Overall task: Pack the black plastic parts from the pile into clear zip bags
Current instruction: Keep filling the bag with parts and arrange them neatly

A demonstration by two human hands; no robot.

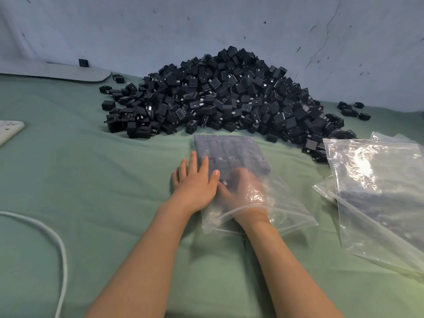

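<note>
Left hand lies spread flat against the zip bag; right hand inside it, grip unclear.

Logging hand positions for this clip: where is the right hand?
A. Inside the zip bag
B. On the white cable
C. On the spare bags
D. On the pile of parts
A: the right hand shows blurred through the clear film of the zip bag, with its wrist at the bag's open mouth.
</note>
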